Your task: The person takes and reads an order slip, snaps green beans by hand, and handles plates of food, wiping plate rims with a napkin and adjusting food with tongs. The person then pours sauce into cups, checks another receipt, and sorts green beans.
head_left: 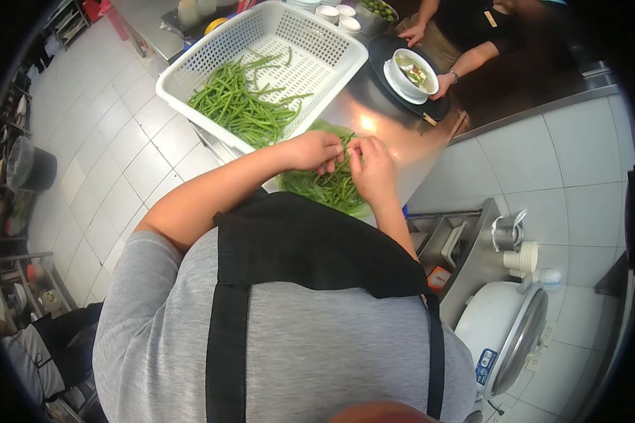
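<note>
My left hand [314, 151] and my right hand [372, 166] are pinched closed, fingertips almost touching, over a thin green plastic bag [360, 209] on the steel counter. Between the fingertips is what looks like a green bean, mostly hidden by the fingers. More green beans [331, 189] lie in and on the bag beneath my hands. Just beyond, a white perforated plastic basket [324, 53] holds a heap of long green beans [243, 106], gathered toward its near left side.
Across the steel counter [398, 144], another person's hands [443, 86] hold a black tray [381, 53] with a white bowl of food [415, 72]. Small white cups [349, 25] and a bowl of green fruit [378, 10] stand behind the basket. A large white cooker [492, 324] sits at right.
</note>
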### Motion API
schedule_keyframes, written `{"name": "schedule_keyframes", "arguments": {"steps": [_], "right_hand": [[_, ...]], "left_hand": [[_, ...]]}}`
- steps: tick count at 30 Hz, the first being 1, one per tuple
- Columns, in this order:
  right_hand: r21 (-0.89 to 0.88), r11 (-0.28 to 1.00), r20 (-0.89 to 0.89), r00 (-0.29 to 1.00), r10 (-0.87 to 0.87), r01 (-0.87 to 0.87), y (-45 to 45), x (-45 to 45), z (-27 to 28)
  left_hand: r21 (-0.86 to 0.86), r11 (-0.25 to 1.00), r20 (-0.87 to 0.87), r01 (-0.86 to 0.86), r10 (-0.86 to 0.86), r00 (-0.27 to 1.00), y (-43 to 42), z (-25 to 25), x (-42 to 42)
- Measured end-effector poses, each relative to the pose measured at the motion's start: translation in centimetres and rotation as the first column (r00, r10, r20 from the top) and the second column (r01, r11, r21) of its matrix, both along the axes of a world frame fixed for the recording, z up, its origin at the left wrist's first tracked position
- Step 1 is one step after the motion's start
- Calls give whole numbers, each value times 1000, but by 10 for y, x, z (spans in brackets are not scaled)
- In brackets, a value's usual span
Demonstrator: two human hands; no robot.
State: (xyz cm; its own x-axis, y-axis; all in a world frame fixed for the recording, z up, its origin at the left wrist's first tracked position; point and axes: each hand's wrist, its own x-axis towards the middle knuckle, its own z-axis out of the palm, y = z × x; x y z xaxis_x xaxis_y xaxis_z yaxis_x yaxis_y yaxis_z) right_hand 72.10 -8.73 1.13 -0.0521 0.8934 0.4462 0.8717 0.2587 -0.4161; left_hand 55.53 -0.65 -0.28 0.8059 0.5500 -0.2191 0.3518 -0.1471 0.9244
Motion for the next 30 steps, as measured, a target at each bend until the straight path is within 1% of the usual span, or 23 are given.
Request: {"name": "schedule_keyframes", "arguments": {"steps": [1, 2, 3, 4, 5, 6, 9, 10, 11, 12, 13, 14, 15, 16, 18, 20, 21, 22, 25, 26, 28, 29, 30], "right_hand": [[-10, 1000, -7, 1000, 11, -11, -4, -2, -6], [-37, 999, -122, 992, 3, -8, -8, -2, -11], [-122, 992, -476, 879, -33, -28, -7, 0, -19], [-193, 978, -759, 644, -98, -79, -5, 0, -26], [-241, 959, -929, 322, -182, -152, -3, 0, -31], [-180, 967, -976, 152, -154, -178, -3, -9, -18], [-104, 987, -964, -232, -131, -124, 19, 2, -24], [-110, 992, -978, -170, -119, -61, 21, 2, -19], [-179, 979, -981, 89, -170, -96, 19, 6, -22], [-245, 964, -918, 344, -197, -104, 16, 16, -29], [-312, 946, -792, 575, -205, -92, 14, 26, -39], [-227, 973, -494, 865, -84, -36, 14, 34, -55], [-231, 972, -494, 866, -75, -48, 13, 30, -52], [-235, 970, -495, 867, -66, -60, 12, 24, -49], [-221, 971, -550, 834, -43, -96, 12, 5, -35], [-136, 981, -506, 861, 54, -141, 2, -17, -22], [-33, 988, -335, 933, 133, -153, 2, -19, -14], [-30, 989, -241, 961, 134, -145, 0, -21, -5], [-27, 982, -230, 957, 176, -187, -5, -21, 2], [-64, 985, -343, 930, 131, -162, -6, -22, 1], [-172, 977, -562, 827, 5, -124, -11, -27, -9], [-171, 981, -617, 787, -34, -91, -14, -30, -14], [-172, 983, -667, 741, -73, -58, -16, -30, -19]], "left_hand": [[202, 979, -38, 29, -22, 999, -4, 2, -1], [368, 928, -134, 63, -14, 991, -8, 4, -2], [261, 965, -46, 20, -9, 999, -12, 13, -2], [148, 989, 42, -13, 7, 999, -16, 22, -2], [30, 999, 127, -36, 32, 991, -18, 26, -2], [-39, 997, 164, -60, 66, 984, -16, 26, -1], [-247, 961, 268, -123, 190, 944, -6, 14, -2], [-317, 938, 301, -143, 242, 922, -5, 6, -4], [-385, 909, 330, -158, 296, 896, -3, -1, -6], [-493, 838, 329, -233, 427, 842, -6, 3, -6], [-515, 816, 351, -263, 480, 804, -4, 1, -7], [-538, 792, 370, -291, 531, 762, 0, -2, -8], [-561, 765, 387, -316, 580, 717, 3, -4, -10], [-523, 789, 411, -322, 564, 716, 8, -5, -11], [-376, 851, 453, -367, 514, 729, 8, -2, -8], [-231, 899, 475, -372, 438, 763, -5, -8, -9], [-272, 908, 580, -320, 419, 698, -6, -16, -4], [-243, 915, 589, -323, 404, 700, -11, -8, -3], [-162, 926, 581, -342, 369, 725, -19, 9, -13], [-136, 927, 572, -349, 361, 737, -19, 12, -19], [59, 897, 451, -437, 367, 814, -26, 27, -41], [152, 875, 373, -460, 381, 846, -34, 29, -49], [-17, 860, 410, -510, 471, 781, -42, 25, -50]]}}
